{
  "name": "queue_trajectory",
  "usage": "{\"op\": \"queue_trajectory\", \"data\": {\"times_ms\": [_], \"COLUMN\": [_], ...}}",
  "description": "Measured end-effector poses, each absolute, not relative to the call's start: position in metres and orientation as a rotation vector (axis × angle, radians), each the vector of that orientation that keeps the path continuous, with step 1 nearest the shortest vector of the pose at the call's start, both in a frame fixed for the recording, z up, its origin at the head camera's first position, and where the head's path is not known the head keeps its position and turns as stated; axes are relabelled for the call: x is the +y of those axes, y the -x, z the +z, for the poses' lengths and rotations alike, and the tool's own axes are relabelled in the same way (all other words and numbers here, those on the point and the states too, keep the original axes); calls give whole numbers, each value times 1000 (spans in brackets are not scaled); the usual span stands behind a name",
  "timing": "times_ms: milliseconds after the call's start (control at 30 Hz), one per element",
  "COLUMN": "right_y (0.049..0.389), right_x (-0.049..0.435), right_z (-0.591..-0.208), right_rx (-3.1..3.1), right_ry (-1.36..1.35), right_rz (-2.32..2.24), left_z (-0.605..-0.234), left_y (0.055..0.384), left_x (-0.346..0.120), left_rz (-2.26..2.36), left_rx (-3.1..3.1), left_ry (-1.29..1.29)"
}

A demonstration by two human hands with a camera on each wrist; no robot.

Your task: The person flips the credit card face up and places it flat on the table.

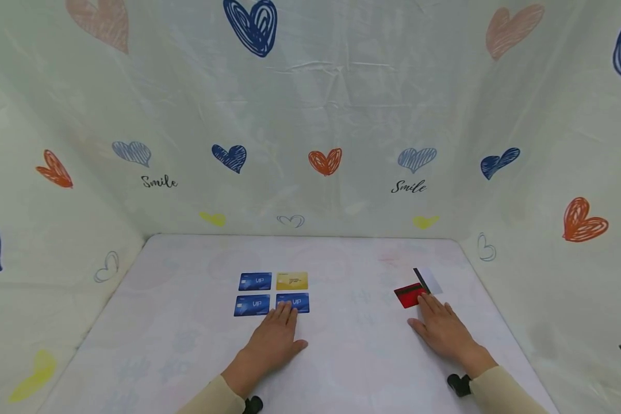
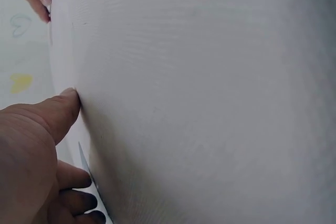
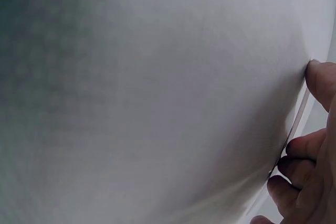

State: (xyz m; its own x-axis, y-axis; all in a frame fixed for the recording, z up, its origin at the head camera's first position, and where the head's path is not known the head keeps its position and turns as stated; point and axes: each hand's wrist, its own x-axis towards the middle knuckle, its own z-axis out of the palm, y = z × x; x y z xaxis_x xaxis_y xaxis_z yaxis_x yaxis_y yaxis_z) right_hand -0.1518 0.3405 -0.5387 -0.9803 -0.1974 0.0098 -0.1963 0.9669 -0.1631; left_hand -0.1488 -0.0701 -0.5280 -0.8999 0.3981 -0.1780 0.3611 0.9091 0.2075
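While the right hand (image 1: 441, 330), the nearer one, lies nearly straight-fingered, gripping nothing, I log one red card (image 1: 407, 295): right end under its fingertips, long axis roughly left-right. Left hand (image 1: 274, 340): likewise, touching the near-right blue card (image 1: 303, 303). Left wrist view adds thumb meeting tabletop (image 2: 184, 77); card faces, head view only.

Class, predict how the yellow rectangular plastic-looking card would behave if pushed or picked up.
The yellow card would probably slide rather than tip, since it lies flat on the white tabletop. Its straight edges hint at stiffness. It looks thin, so likely light.
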Motion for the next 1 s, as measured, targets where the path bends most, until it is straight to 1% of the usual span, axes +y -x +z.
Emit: {"op": "queue_trajectory", "data": {"times_ms": [200, 367, 1000], "right_y": [149, 149, 147], "right_x": [333, 318, 237], "right_z": [-538, -537, -528], "right_rx": [3090, 3077, 2997], "right_ry": [294, 319, 453], "right_rz": [-261, -254, -278], "left_z": [-525, -526, -530], "left_y": [149, 151, 147], "left_x": [-64, -52, 3], "left_rz": [269, 270, 224], "left_rx": [2843, 2837, 2763], "left_ry": [-593, -661, -845]}}
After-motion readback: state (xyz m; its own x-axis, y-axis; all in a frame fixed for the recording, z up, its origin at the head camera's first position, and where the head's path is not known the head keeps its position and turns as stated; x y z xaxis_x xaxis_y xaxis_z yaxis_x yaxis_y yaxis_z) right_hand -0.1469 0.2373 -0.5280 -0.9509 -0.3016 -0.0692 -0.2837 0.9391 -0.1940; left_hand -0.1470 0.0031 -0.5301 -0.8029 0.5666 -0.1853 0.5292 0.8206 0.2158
